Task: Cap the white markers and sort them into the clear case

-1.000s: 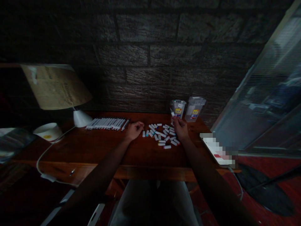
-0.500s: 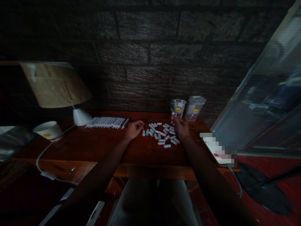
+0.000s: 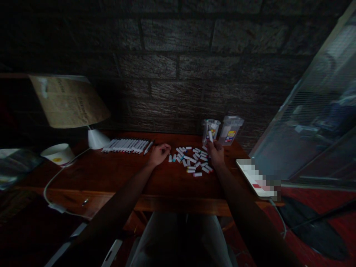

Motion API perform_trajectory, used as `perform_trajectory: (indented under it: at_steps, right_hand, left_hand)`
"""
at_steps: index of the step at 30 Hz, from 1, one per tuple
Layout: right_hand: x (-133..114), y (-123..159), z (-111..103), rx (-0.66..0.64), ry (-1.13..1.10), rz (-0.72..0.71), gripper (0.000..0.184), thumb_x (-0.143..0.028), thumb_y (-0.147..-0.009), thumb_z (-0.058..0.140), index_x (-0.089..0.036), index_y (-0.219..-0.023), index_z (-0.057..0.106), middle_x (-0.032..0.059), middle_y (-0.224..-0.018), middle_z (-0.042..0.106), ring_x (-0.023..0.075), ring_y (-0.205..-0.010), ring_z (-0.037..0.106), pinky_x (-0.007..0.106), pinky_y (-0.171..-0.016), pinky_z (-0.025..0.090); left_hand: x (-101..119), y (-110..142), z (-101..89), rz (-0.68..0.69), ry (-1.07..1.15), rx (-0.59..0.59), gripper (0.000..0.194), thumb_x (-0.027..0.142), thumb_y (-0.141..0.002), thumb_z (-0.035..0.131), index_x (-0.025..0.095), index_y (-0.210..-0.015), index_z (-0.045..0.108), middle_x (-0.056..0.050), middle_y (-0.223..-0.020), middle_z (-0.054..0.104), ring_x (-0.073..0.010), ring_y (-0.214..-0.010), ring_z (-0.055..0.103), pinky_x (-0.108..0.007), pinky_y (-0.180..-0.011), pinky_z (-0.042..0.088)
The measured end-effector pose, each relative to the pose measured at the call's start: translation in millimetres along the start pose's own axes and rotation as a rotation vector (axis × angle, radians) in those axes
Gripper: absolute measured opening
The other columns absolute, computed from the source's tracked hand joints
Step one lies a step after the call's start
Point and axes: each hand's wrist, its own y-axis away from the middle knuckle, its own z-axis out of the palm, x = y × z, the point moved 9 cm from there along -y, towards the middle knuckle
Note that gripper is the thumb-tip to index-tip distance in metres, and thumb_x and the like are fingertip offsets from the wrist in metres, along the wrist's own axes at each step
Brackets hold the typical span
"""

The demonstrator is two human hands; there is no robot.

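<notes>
My right hand [image 3: 216,151] is closed around a white marker cap [image 3: 210,136], which sticks up from the fingers in front of the left plastic tub [image 3: 205,129]. Below and left of that hand lie several loose white marker caps [image 3: 197,174] with coloured ends, scattered on the wooden table. My left hand [image 3: 160,154] rests at the left edge of this scatter, its fingers curled in. Whether it holds anything is hidden. Beyond it to the left, several white markers [image 3: 126,145] with dark tips lie side by side in a row.
A second clear tub [image 3: 230,129] stands by the wall. At left are a lamp [image 3: 96,139] and a white paper cup [image 3: 58,154], with a cord [image 3: 50,181] hanging over the table edge. A white device [image 3: 251,178], partly pixelated, lies at the table's right edge.
My right hand has turned slightly at the left tub, and the white cap in it now stands more plainly upright. My left hand has stayed put.
</notes>
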Motion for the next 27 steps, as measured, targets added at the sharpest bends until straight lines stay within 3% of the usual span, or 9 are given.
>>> perform_trajectory:
  at_steps: [6, 16, 23, 27]
  right_hand:
    - [4, 7, 15, -0.096, -0.101, 0.062, 0.049, -0.064, -0.072, 0.067, -0.019, -0.093, 0.069, -0.0068, -0.057, 0.051, 0.0072, -0.044, 0.034, 0.023, -0.041, 0.024]
    - [14, 1, 19, -0.130, -0.286, 0.171, 0.040, -0.059, -0.073, 0.063, -0.021, -0.084, 0.063, -0.0042, -0.059, 0.056, 0.0047, -0.035, 0.024, 0.023, -0.034, 0.016]
    - [7, 7, 24, -0.177, -0.347, 0.198, 0.049, -0.065, -0.071, 0.068, -0.023, -0.094, 0.063, -0.0109, -0.051, 0.035, 0.0046, -0.035, 0.021, 0.021, -0.033, 0.013]
    - [9, 5, 21, -0.160, -0.339, 0.175, 0.048, -0.065, -0.068, 0.072, -0.021, -0.086, 0.064, -0.0081, -0.056, 0.046, 0.0030, -0.035, 0.024, 0.022, -0.031, 0.015]
  left_hand:
    - [1, 0, -1.7, -0.005, -0.004, 0.007, 0.021, 0.037, -0.087, 0.054, 0.021, -0.089, 0.067, 0.000, -0.069, 0.073, -0.0177, -0.070, 0.069, -0.028, -0.071, 0.050]
    - [-2, 0, -1.0, 0.004, -0.003, 0.014, 0.022, 0.037, -0.088, 0.053, 0.021, -0.090, 0.067, -0.001, -0.069, 0.073, -0.0184, -0.071, 0.070, -0.029, -0.073, 0.050]
    - [-2, -1, -0.9, 0.010, -0.008, 0.011, 0.021, 0.037, -0.087, 0.052, 0.021, -0.090, 0.067, 0.000, -0.070, 0.074, -0.0182, -0.071, 0.069, -0.029, -0.073, 0.050]
    - [0, -1, -0.4, 0.003, -0.006, -0.003, 0.021, 0.037, -0.087, 0.052, 0.022, -0.087, 0.067, 0.000, -0.070, 0.073, -0.0180, -0.070, 0.069, -0.028, -0.071, 0.050]
